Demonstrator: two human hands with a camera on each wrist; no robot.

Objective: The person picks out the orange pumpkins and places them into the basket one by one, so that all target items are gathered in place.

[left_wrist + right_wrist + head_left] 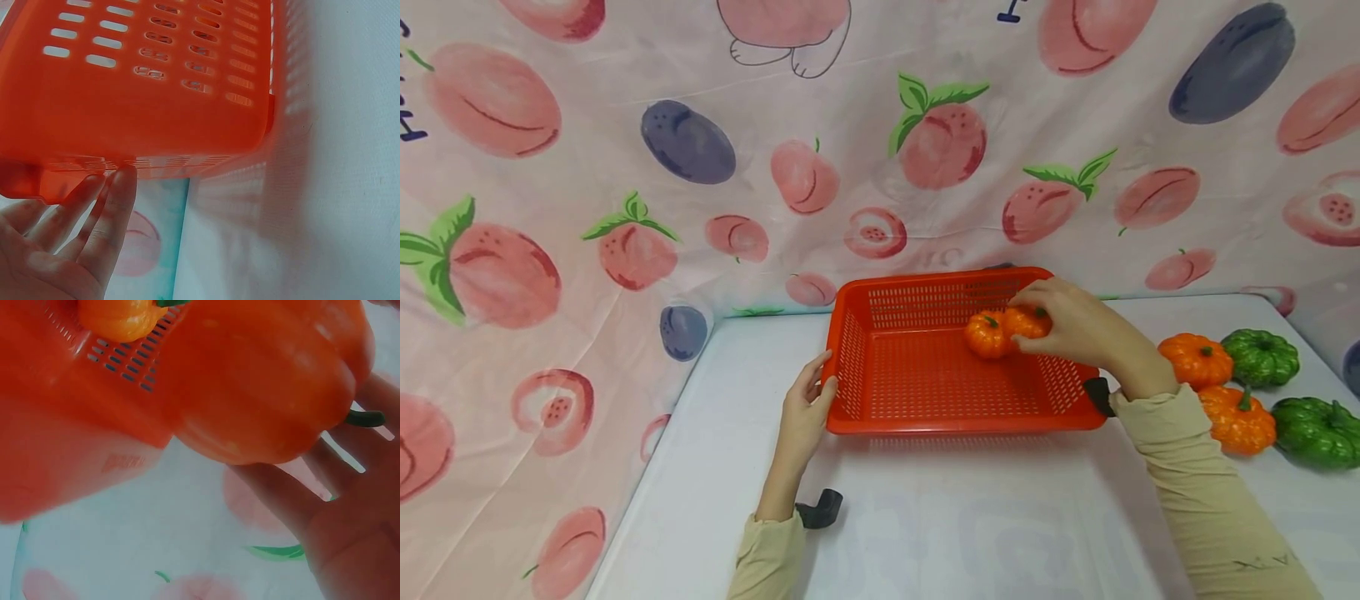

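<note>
A red plastic basket (pixel 955 425) stands on the white table. Inside, toward its right, lies a small orange pumpkin (pixel 987 335). Beside it is another orange pumpkin (pixel 1026 323), which my right hand (pixel 1075 329) grips from the right; the right wrist view shows this pumpkin (pixel 262 381) large against the fingers of my right hand (pixel 350 506). My left hand (pixel 805 412) is at the basket's left end, and in the left wrist view the fairly straight fingers of my left hand (pixel 81 231) touch the basket wall (pixel 156 119).
Right of the basket sit two orange pumpkins (pixel 1197 360) (pixel 1238 420) and two green pumpkins (pixel 1260 357) (pixel 1317 432). A fruit-printed cloth (pixel 865 167) hangs behind the table (pixel 955 525). Black straps or mounts show at both wrists.
</note>
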